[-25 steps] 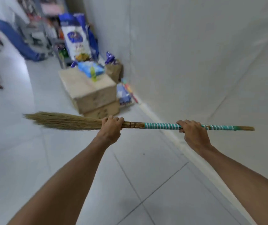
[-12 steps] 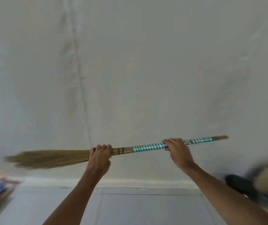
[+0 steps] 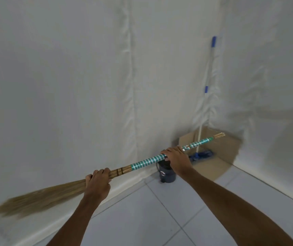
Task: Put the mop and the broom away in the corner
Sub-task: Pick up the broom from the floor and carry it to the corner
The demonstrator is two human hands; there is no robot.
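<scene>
We carry the grass broom (image 3: 106,176) across our body, tilted, its loose bristle end low on our left and the teal-and-white taped handle rising toward the corner on our right. We judge it light and stiff along the wrapped handle, soft and floppy at the bristles, so the firm bound part is where to hold. Our left hand (image 3: 98,183) is closed over the bare bound neck just below the tape; our right hand (image 3: 176,159) is wrapped around the taped handle further up, both arms stretched forward. The mop (image 3: 202,132) already leans upright in the corner, its blue head on a cardboard sheet (image 3: 218,162), with a small dark bin (image 3: 166,174) just beside it
</scene>
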